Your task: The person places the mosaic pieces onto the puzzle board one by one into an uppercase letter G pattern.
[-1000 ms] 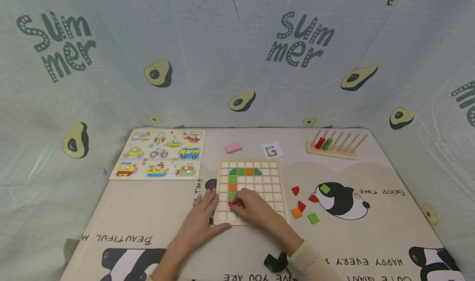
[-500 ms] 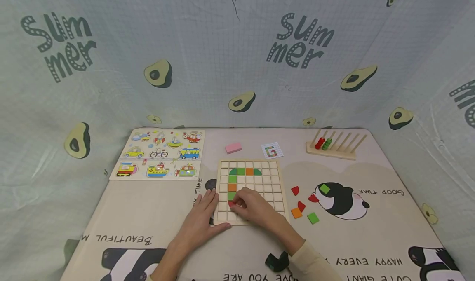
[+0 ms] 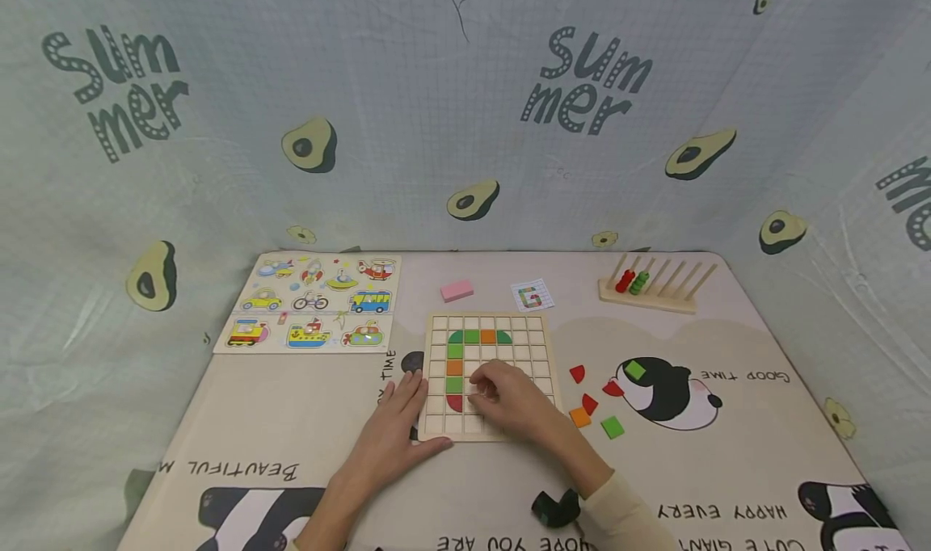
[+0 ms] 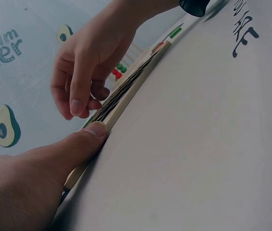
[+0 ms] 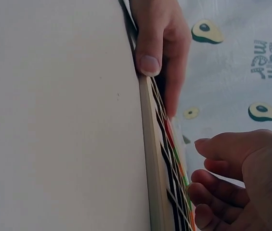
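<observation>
Over to the left of both hands lies a flat wooden vehicle puzzle board (image 3: 309, 302), well apart and untouched. The left hand (image 3: 396, 426) lies flat with its fingers straight along the near left edge of the pale wooden grid board (image 3: 538, 349), and the wrist views show its thumb (image 4: 90, 137) braced against the board's rim. That bracing looks right to me: the board should stay pinned, so it does not slide while pieces go in.

Just beside the left fingertips, a red quarter-round tile (image 3: 454, 402) sits in its cell at the foot of a column of green and orange tiles (image 3: 455, 365). It looks seated, though I cannot tell if it is fully flush; a light press with one fingertip would settle it.

The right hand (image 3: 509, 397) hovers just over the middle of the board with fingers loosely curled, and as far as I can see it holds nothing. Lifting it straight up would seem wise, so the knuckles do not drag the placed tiles.

Beyond that hand, at the far side, lie a pink block (image 3: 456, 291) and a small pattern card (image 3: 532, 296) showing the figure to copy. To the right of the right hand lie the loose red, orange and green tiles (image 3: 596, 401), near the board, and a wooden peg rack (image 3: 658, 283) farther off.
</observation>
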`<act>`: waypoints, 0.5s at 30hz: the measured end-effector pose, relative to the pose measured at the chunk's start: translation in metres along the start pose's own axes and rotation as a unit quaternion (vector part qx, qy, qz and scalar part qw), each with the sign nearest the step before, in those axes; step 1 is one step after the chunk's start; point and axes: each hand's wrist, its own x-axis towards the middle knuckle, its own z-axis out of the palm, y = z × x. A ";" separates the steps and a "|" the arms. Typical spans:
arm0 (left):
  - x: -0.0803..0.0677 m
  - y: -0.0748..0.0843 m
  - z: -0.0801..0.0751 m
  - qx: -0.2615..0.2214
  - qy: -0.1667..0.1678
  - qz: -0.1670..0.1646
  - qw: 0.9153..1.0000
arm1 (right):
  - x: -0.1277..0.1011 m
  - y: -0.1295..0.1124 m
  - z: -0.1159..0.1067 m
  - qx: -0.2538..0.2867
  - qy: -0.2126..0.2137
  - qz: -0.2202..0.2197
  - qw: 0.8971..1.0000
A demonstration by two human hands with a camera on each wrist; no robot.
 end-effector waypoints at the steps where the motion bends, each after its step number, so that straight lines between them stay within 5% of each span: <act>1: 0.000 0.000 0.000 0.000 -0.001 0.000 1.000 | -0.001 0.001 -0.001 0.000 0.002 0.001 1.000; 15: 0.000 -0.001 0.001 0.002 0.000 0.005 1.000 | -0.013 0.025 -0.026 0.029 0.050 0.019 0.998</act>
